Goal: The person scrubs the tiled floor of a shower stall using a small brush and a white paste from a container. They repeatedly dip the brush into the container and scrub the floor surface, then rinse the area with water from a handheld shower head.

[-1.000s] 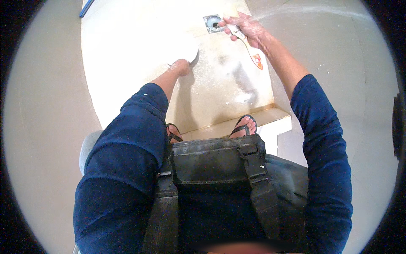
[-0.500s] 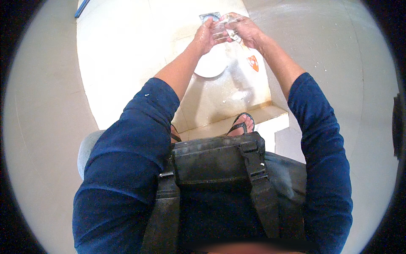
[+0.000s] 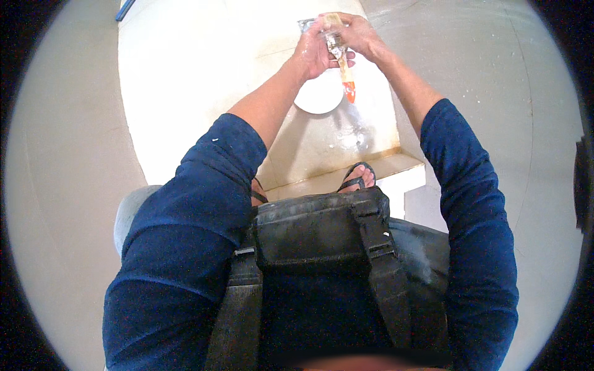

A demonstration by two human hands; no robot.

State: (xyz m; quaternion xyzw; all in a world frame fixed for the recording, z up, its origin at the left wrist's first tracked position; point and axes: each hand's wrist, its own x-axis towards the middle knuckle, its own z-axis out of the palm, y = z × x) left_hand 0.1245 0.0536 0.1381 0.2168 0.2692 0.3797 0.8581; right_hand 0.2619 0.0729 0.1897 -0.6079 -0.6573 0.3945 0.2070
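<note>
A flat paintbrush (image 3: 344, 69) with a metal ferrule, pale handle and orange tip hangs between my hands, bristles up and handle toward me. My right hand (image 3: 359, 36) is closed around its bristle and ferrule end. From the other side my left hand (image 3: 314, 55) curls against the brush, its thumb near the bristles and some fingertips showing behind the handle. Both hands look wet. Just past my left hand, a small grey metallic piece (image 3: 305, 25) is partly hidden by the fingers. Beneath the hands is a round white object (image 3: 319, 100), its kind unclear.
A pale tiled ledge (image 3: 272, 145) with wet patches lies below, with a raised step edge (image 3: 371, 167) by my sandalled foot (image 3: 359, 177). Grey floor (image 3: 470, 74) extends to the right. A blue bar (image 3: 125, 9) shows at the far left.
The paintbrush has swung from a slant toward the right to nearly straight down, its orange tip moving left and turning edge-on. My left hand has shifted slightly right, closer to the brush.
</note>
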